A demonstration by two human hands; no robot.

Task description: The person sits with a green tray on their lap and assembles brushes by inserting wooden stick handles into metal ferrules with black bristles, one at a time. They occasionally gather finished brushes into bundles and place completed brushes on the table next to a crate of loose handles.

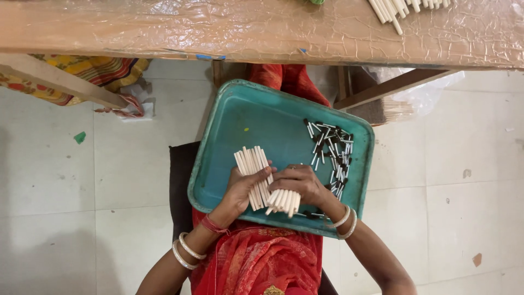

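Both hands closed on pale sticks over the teal tray (pixel 229 109): left hand (pixel 243 188) grips one bundle (pixel 252 164), right hand (pixel 300 183) another (pixel 284 201). Small dark-and-silver caps (pixel 333 155) lie loose beyond my right hand, apparently unfitted.

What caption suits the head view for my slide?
Both hands, left hand and right hand, grip pale sticks over a teal tray.

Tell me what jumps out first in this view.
The teal tray on the person's lap, at centre. On it the left hand and right hand each grip a bundle of pale sticks, with a scatter of small dark-and-silver caps at the tray's right. More pale sticks lie on the table above.
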